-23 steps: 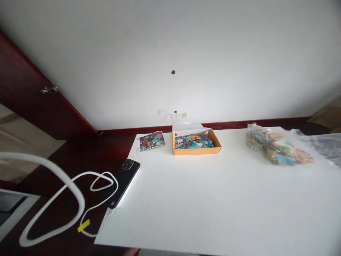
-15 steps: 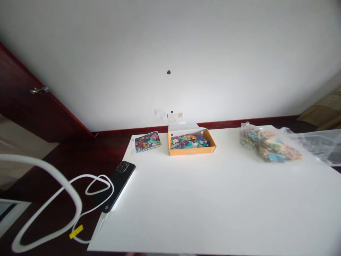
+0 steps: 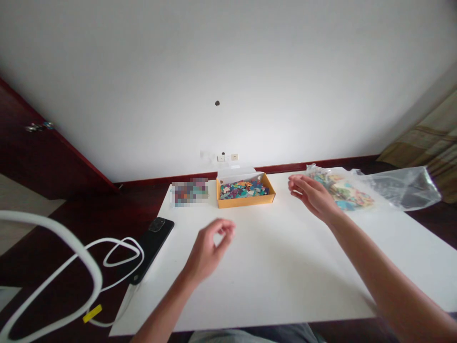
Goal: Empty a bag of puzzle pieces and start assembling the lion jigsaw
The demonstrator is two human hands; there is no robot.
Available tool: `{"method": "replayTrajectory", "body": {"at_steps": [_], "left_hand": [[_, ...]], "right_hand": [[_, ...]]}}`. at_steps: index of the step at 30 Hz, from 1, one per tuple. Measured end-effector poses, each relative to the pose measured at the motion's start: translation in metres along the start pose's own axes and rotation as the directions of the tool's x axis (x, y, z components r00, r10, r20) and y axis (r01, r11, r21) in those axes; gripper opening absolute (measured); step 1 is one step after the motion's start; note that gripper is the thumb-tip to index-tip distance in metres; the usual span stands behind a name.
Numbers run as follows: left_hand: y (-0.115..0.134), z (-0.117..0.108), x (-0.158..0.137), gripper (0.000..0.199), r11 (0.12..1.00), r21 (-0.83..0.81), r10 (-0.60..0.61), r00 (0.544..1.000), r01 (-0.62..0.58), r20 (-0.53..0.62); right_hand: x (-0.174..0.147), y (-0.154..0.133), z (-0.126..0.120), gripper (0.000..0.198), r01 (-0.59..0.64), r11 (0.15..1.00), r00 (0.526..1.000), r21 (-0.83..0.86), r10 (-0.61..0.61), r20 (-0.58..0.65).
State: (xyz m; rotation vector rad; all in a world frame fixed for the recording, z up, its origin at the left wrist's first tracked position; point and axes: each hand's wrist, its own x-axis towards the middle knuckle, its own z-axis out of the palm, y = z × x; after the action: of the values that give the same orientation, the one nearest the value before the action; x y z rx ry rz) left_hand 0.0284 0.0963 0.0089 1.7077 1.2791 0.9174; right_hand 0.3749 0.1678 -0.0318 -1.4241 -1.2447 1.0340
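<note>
White cable (image 3: 71,247) loops over the dark floor at the far left, one strand running beside a black smartphone (image 3: 152,247) that lies face down at the edge of the white rectangular table (image 3: 285,276). Farther back lies a small colourful printed sheet (image 3: 189,191), blurred. The left hand (image 3: 209,250) hovers above the tabletop, fingers loosely curled, holding nothing. Beyond it sits an open orange cardboard box (image 3: 245,195) filled with colourful puzzle pieces. The right hand (image 3: 312,196) hangs half open and empty, just beside a clear plastic bag of puzzle pieces (image 3: 342,190). A second clear plastic bag (image 3: 405,186) lies farthest right.
</note>
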Motion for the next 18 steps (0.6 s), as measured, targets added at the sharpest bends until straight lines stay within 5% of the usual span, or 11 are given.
{"method": "replayTrajectory", "body": {"at_steps": [2,3,7,11,18], "left_hand": [[-0.018,0.0,0.067,0.042,0.998,-0.02,0.048,0.947,-0.058,-0.319],[-0.03,0.0,0.096,0.044,0.999,-0.02,0.023,0.92,-0.034,-0.39],[-0.073,-0.007,0.172,0.048,0.99,-0.075,-0.142,0.889,0.121,-0.436],[-0.089,-0.01,0.197,0.049,0.992,-0.109,-0.098,0.95,0.069,-0.296],[-0.095,0.008,0.188,0.066,0.929,-0.335,0.02,0.922,-0.161,-0.386]], "right_hand": [[0.053,-0.015,0.015,0.065,0.054,0.998,0.998,0.026,-0.053,-0.018],[0.073,-0.017,0.021,0.066,0.065,0.997,0.998,0.036,-0.063,-0.03],[0.107,0.001,0.034,0.072,0.124,0.992,0.992,0.015,-0.124,0.011],[0.1,0.017,0.039,0.069,0.284,0.947,0.956,-0.147,-0.268,0.122],[0.085,0.008,0.053,0.073,0.329,0.943,0.941,-0.057,-0.323,0.1]]}}
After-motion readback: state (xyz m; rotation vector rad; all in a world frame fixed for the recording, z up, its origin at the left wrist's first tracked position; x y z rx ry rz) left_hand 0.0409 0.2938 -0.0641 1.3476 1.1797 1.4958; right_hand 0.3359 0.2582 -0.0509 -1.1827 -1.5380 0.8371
